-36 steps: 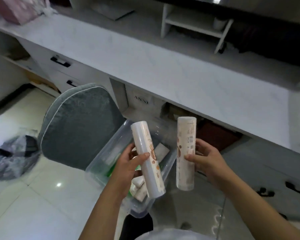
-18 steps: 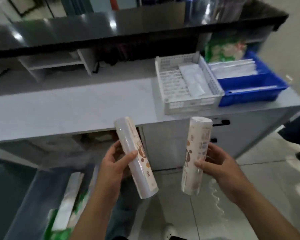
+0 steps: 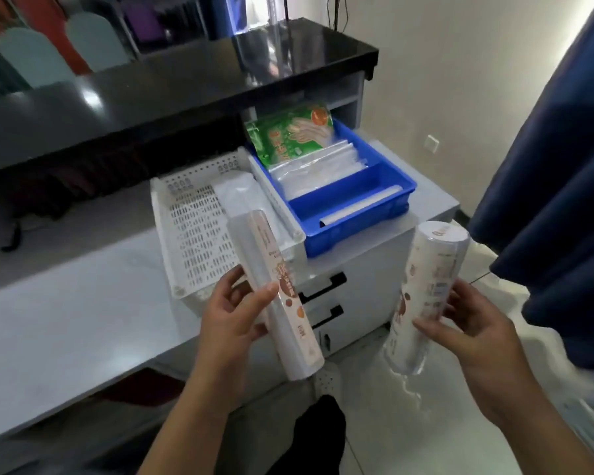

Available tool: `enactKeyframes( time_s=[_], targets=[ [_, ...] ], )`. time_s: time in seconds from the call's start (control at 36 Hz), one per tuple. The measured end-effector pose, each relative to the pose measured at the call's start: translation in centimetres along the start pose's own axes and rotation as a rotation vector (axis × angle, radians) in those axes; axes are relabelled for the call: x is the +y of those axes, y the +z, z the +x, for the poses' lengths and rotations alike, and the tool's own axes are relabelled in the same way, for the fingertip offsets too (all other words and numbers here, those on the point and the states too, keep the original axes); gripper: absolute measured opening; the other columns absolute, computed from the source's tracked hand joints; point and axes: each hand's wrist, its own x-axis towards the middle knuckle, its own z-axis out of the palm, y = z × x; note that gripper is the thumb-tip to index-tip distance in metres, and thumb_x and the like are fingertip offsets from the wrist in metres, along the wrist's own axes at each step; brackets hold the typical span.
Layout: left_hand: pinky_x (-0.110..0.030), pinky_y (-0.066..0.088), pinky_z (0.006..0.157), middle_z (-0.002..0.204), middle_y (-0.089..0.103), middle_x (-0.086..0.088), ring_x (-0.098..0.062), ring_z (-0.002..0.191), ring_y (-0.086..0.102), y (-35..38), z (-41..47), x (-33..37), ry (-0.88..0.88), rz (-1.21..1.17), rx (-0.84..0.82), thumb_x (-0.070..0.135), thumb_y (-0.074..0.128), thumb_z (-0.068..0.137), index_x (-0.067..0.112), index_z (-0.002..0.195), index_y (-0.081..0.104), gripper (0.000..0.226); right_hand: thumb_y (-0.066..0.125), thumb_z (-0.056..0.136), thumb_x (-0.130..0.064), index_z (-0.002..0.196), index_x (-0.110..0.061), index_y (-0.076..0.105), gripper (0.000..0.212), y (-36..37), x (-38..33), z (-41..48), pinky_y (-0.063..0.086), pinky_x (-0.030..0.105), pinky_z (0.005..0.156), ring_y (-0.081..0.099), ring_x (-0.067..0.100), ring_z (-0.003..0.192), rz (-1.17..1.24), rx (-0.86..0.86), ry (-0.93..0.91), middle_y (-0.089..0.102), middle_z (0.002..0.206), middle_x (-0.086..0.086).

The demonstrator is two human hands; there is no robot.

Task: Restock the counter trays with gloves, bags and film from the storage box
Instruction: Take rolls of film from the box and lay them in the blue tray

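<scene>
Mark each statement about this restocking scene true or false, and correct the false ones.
1. Each hand holds one roll: the left hand a thin roll, the right hand a thicker roll. True.
2. The blue tray is empty. False: it holds a green packet, clear bags and a roll.
3. The white tray sits left of the blue one. True.
4. Both rolls lie in the white tray. False: both are held.
</scene>
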Motion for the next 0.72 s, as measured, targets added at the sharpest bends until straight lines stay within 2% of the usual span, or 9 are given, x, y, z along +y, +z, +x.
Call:
enactKeyframes(
  time_s=[0.11, 0.25, 0.36, 0.39, 0.44, 0.53, 0.64, 0.72],
  targets=[
    [-0.045, 0.062, 0.074, 0.113, 0.073, 0.003, -0.019, 0.102, 0.072, 1.9, 6.8, 1.0, 0.01, -0.001, -0.012, 0.036, 0.082, 0.061, 0.025, 0.128, 0.058, 0.072, 0.08, 0.066, -0.024, 0.122, -0.037, 0.064, 0.06, -0.6, -1.2, 6.4, 0.057, 0.018, 0.078, 0.067, 0.007, 0.104, -0.119, -0.006, -0.063, 0.073, 0.113, -0.008],
    [-0.045, 0.061, 0.074, 0.111, 0.073, 0.002, -0.02, 0.101, 0.072, 3.3, 14.6, 2.4, -0.029, -0.064, 0.013, 0.038, 0.082, 0.059, 0.023, 0.129, 0.058, 0.075, 0.081, 0.075, -0.016, 0.132, -0.039, 0.057, 0.066, -0.4, -4.2, 14.9, 0.057, 0.025, 0.087, 0.065, 0.008, 0.109, -0.384, -0.081, -0.071, 0.068, 0.119, -0.012],
    [-0.039, 0.062, 0.069, 0.11, 0.074, 0.001, -0.018, 0.099, 0.072, 3.8, 19.3, 2.5, -0.061, -0.115, 0.053, 0.032, 0.077, 0.073, 0.025, 0.126, 0.061, 0.056, 0.076, 0.08, -0.012, 0.13, -0.041, 0.054, 0.062, 1.1, -5.8, 20.4, 0.049, 0.029, 0.09, 0.055, 0.006, 0.107, -0.768, -0.202, -0.229, 0.061, 0.116, -0.02],
    [-0.038, 0.061, 0.067, 0.109, 0.074, 0.001, -0.018, 0.098, 0.073, 4.0, 20.4, 2.4, -0.066, -0.127, 0.066, 0.027, 0.076, 0.078, 0.025, 0.124, 0.062, 0.048, 0.076, 0.08, -0.01, 0.13, -0.037, 0.054, 0.061, 1.6, -5.8, 21.7, 0.047, 0.031, 0.092, 0.053, 0.008, 0.108, -0.878, -0.23, -0.294, 0.059, 0.118, -0.018],
    [-0.034, 0.06, 0.065, 0.106, 0.075, 0.002, -0.016, 0.095, 0.073, 4.3, 22.2, 2.2, -0.073, -0.14, 0.092, 0.021, 0.071, 0.085, 0.027, 0.121, 0.064, 0.037, 0.077, 0.077, -0.005, 0.132, -0.024, 0.057, 0.061, 2.3, -5.7, 24.2, 0.048, 0.037, 0.091, 0.052, 0.02, 0.109, -1.047, -0.277, -0.407, 0.057, 0.124, -0.003],
    [-0.031, 0.057, 0.061, 0.102, 0.075, 0.005, -0.012, 0.089, 0.073, 4.9, 24.1, 2.5, -0.078, -0.138, 0.135, 0.022, 0.067, 0.089, 0.026, 0.118, 0.066, 0.029, 0.078, 0.072, 0.0, 0.128, -0.014, 0.061, 0.06, 3.2, -5.3, 27.6, 0.052, 0.048, 0.081, 0.057, 0.035, 0.103, -1.233, -0.361, -0.517, 0.061, 0.121, 0.009],
    [-0.031, 0.057, 0.059, 0.1, 0.074, 0.005, -0.011, 0.086, 0.072, 5.7, 25.5, 3.4, -0.071, -0.135, 0.19, 0.021, 0.067, 0.089, 0.028, 0.111, 0.07, 0.024, 0.073, 0.076, -0.009, 0.134, -0.021, 0.052, 0.063, 4.4, -3.5, 32.0, 0.046, 0.045, 0.09, 0.053, 0.031, 0.109, -1.405, -0.575, -0.553, 0.057, 0.128, 0.004],
    [-0.032, 0.057, 0.061, 0.107, 0.073, 0.003, -0.014, 0.091, 0.072, 5.8, 25.5, 3.8, -0.052, -0.142, 0.237, 0.022, 0.067, 0.088, 0.028, 0.114, 0.068, 0.027, 0.068, 0.082, -0.019, 0.138, -0.028, 0.041, 0.063, 5.5, -1.2, 34.5, 0.042, 0.042, 0.097, 0.048, 0.026, 0.116, -1.498, -0.744, -0.554, 0.049, 0.134, 0.0]
  ],
)
